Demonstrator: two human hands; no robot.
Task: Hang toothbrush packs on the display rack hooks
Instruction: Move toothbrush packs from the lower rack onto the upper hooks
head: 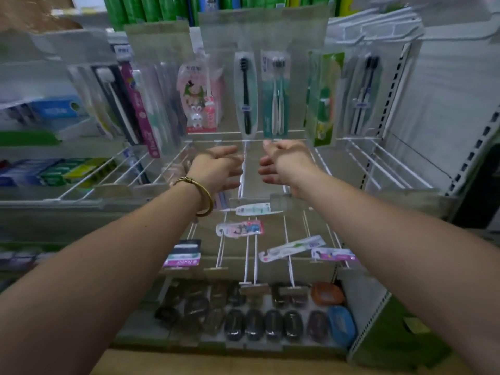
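Two empty hands (216, 169) (284, 163), one bracelet (186, 181)

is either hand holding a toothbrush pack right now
No, the left hand and the right hand are both empty, fingers loosely spread just below the hanging toothbrush packs.

1. This is a shop, toiletries aisle: a display rack (246, 255) of white wire hooks fills the middle.
2. At the rack's back hang sealed toothbrush packs (245, 96), side by side on retail cards.
3. Left of the rack are shelves of boxed goods (54, 109), blurred.
4. Below it sit rows of oval cases (254, 324) in clear wrap.
5. Above it are green packages (162, 6), and to its right a slotted shelving upright (470, 150).
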